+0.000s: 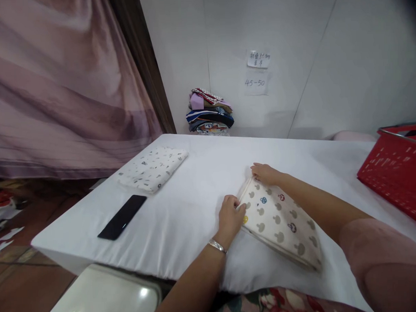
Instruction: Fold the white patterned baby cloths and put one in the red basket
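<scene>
A folded cream cloth (pixel 273 215) printed with grey-brown, blue, red and yellow motifs lies on the white-covered table in front of me. My left hand (pixel 230 216), with a silver bracelet at the wrist, pinches its near left corner between thumb and fingers. At the far corner, my right hand (pixel 265 173) grips the same edge with its fingers bent over it. The right forearm passes over the cloth's far right side. Farther left, a second folded white cloth (pixel 154 169) with small dark prints lies flat, apart from both hands.
A black phone-like slab (pixel 123 217) rests near the table's left side. A red basket (pixel 396 167) stands at the right. Several folded fabrics (pixel 210 112) are piled behind the far edge, by the wall. A pale glossy surface (pixel 110 296) sits below the front left edge.
</scene>
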Demonstrator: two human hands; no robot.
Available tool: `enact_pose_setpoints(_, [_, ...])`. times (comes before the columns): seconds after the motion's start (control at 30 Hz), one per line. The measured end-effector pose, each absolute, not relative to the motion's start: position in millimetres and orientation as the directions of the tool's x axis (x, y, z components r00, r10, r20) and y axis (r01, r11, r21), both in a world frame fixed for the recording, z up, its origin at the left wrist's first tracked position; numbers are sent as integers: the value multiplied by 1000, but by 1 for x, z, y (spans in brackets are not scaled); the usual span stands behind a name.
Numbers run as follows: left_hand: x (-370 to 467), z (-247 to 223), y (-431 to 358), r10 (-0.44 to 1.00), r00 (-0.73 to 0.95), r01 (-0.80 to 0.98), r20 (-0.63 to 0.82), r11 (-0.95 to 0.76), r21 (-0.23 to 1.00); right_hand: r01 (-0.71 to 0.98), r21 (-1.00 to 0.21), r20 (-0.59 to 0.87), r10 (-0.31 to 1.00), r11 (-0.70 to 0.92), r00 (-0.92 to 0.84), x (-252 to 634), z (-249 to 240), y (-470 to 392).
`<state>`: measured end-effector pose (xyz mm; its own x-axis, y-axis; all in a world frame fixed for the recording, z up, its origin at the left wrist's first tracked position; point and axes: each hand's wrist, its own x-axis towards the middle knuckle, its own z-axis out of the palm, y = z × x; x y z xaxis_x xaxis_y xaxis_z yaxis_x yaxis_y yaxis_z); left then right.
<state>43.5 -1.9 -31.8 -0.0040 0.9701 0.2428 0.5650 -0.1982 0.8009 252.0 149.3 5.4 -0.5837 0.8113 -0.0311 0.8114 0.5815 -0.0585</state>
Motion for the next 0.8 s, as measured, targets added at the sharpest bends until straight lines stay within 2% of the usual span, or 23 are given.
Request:
enact_pose_setpoints(0.17, [44,-31,-2,976,-7,576,219,-175,799,821,-139,82,833,554,-548,251,0,148])
enact_pose_setpoints(0.27, [44,-31,-2,979,-6,587,201,-160,794,822,-230,163,853,521,-495,251,-8,144])
enact_pose_setpoints(0.47, [44,-33,-1,983,-3,625,184,-142,767,837,-340,155,903,429,-400,255,-28,144])
enact_pose_setpoints(0.6, [44,-32,-2,982,12,623,188,-154,767,856,-353,113,925,379,-363,257,-38,147])
enact_pose_setpoints(0.8, [44,-31,-1,982,13,654,186,-149,742,899,-244,53,931,364,-362,252,-39,149])
